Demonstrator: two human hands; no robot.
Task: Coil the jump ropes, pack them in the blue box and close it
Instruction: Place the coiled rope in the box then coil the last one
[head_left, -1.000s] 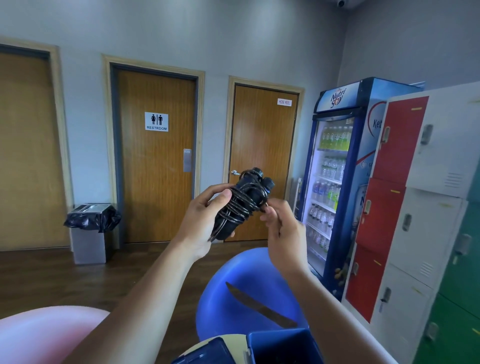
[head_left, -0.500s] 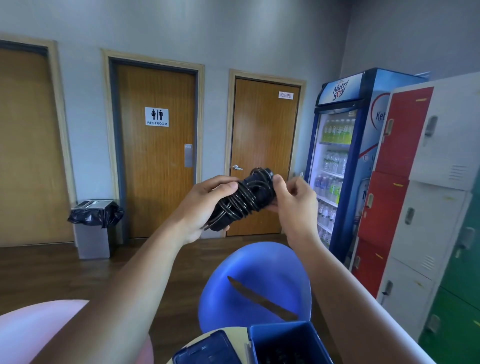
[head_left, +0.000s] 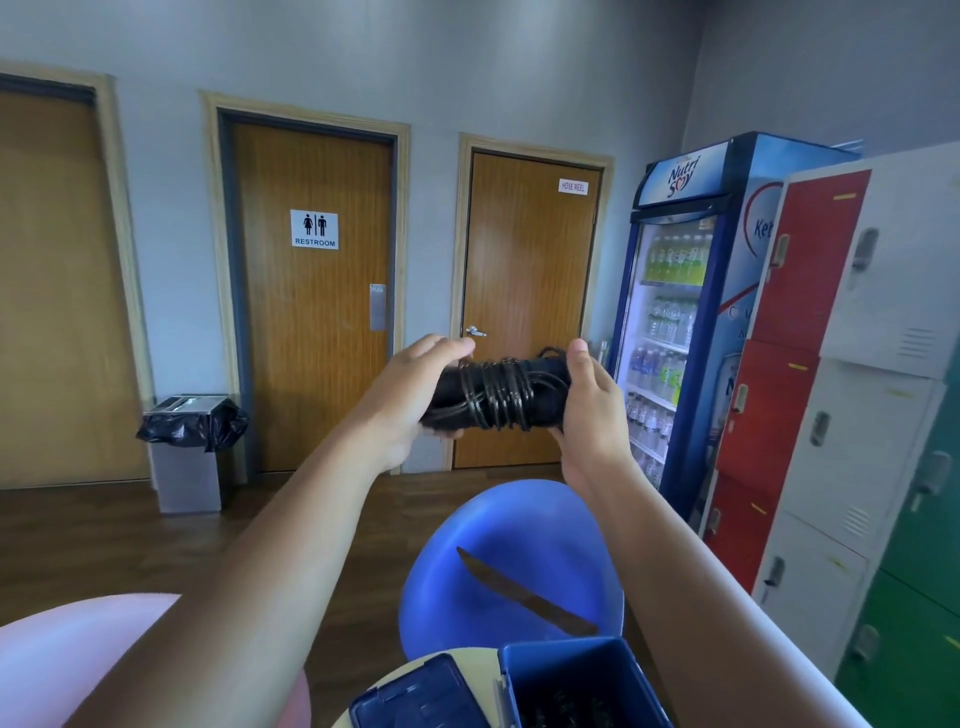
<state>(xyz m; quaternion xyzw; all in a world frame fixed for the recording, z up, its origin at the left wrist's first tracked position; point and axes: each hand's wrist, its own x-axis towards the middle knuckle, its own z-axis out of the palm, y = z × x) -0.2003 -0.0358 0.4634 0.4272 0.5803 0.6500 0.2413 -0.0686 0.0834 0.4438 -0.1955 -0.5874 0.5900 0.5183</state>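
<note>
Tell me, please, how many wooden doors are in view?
3: the left door, cut by the frame; the restroom door in the middle; the hose-reel door at right, partly behind the held jump rope.

Centre frame: left grip (head_left: 410, 395) and right grip (head_left: 592, 410) clasp opposite ends of a coiled black jump rope (head_left: 498, 395), held level | bottom edge: open blue box (head_left: 561, 665), blue lid (head_left: 415, 696) just left of it | right: drinks fridge (head_left: 675, 312), lockers (head_left: 857, 364)

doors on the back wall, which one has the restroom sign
The middle door, dark-framed with a push plate; the right door is labelled HOSE REEL, the left door shows no sign.
</note>
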